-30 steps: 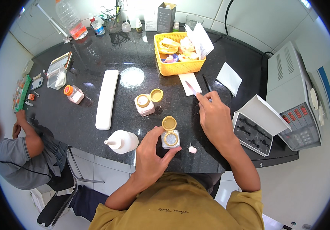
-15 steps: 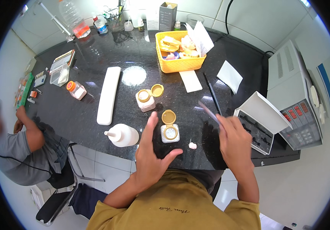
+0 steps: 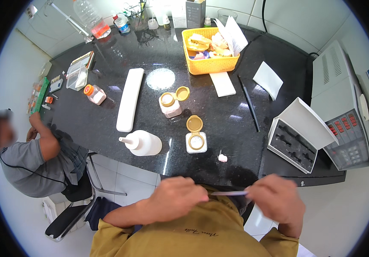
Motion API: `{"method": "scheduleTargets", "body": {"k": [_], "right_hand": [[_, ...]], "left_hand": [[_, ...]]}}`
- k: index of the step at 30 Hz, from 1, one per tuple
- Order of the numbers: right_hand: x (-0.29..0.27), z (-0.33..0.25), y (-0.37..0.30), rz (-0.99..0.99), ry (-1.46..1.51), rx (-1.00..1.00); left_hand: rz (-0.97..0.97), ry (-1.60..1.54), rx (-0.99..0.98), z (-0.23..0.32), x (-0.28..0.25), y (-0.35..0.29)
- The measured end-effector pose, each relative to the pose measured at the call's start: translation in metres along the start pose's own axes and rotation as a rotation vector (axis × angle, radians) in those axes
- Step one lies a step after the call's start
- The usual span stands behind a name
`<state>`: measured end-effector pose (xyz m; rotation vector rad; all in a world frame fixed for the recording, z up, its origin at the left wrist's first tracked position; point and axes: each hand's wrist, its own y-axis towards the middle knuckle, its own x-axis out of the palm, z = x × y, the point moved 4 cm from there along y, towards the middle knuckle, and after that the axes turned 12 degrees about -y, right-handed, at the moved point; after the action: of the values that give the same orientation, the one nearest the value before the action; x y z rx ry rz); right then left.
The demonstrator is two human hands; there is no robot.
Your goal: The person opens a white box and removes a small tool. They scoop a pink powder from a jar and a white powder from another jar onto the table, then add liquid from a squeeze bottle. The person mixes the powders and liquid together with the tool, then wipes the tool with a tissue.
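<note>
My right hand [image 3: 279, 199] pinches a thin, flat, pale strip-like tool [image 3: 231, 193] in front of my shirt, below the table edge. The tool's exact kind is unclear. Level with its free end is my left hand [image 3: 171, 199], fingers curled together and smeared by motion; whether they grip the tip cannot be made out. On the table ahead stands a clear square jar [image 3: 197, 144] with its gold flip lid raised. A small pinkish-white lump [image 3: 222, 158] lies right of it. Behind stands another gold-lidded jar [image 3: 171, 110] of pink powder, also uncapped.
A white squeeze bottle [image 3: 144, 143] and a long white case [image 3: 130, 100] stand left. A yellow basket [image 3: 212, 66] of dental models is at the back. Right are a dark pen-like stick [image 3: 249, 105], an open white box [image 3: 294, 145] and a machine [image 3: 343, 111]. A person [image 3: 34, 154] sits left.
Both hands have drawn back from over the table toward my body and come closer together. The strip has turned from slanting to nearly level. My left hand has gone from spread to curled.
</note>
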<state>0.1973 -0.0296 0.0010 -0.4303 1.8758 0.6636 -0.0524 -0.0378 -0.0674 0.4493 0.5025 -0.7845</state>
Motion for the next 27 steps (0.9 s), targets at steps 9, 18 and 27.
{"method": "scheduleTargets", "body": {"k": [9, 18, 27], "right_hand": [[-0.012, 0.034, 0.007, 0.227, 0.028, 0.362], [-0.011, 0.018, 0.031, 0.212, -0.076, 0.15], [-0.021, 0.009, 0.047, 0.178, -0.288, 0.029]], "left_hand": [[0.757, -0.078, -0.305, -0.033, -0.001, 0.04], [0.668, -0.099, -0.173, -0.023, -0.011, 0.039], [0.804, -0.258, -0.186, -0.03, -0.007, 0.03]]}}
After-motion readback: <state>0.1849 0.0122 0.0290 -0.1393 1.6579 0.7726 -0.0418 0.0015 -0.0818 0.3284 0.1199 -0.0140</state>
